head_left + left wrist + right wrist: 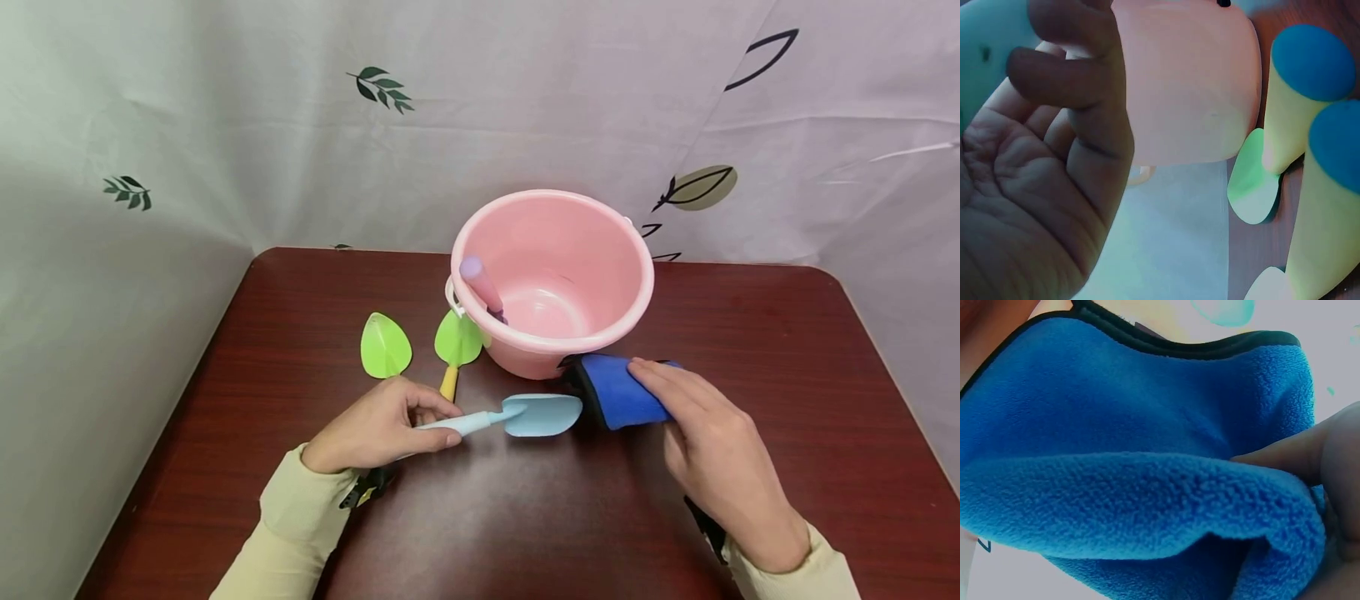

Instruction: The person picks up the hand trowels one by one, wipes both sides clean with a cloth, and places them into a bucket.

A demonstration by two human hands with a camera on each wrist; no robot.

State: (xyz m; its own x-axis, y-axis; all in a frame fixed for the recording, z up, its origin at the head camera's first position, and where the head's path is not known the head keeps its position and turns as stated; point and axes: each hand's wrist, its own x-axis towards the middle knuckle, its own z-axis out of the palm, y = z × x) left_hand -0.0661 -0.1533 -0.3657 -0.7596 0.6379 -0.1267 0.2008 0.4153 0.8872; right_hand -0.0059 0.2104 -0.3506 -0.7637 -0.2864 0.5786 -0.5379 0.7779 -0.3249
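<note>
The blue shovel (525, 414) is gripped by left fingers (431, 417); the blue cloth (618, 392) by right fingers (660, 383), wiping apparently not begun; two green shovels (386, 346) wait beyond.

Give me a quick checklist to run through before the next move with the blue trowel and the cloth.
1. Left hand grips the blue trowel by its handle: ok.
2. Right hand holds the blue cloth, fingers on top: ok.
3. Cloth touching the trowel blade: not ok, it lies just beside it.
4. Pink bucket upright, a pink-handled tool inside: ok.
5. Two green trowels lying clear of the hands: ok.
6. Dirt on the blue blade: cannot tell.
</note>
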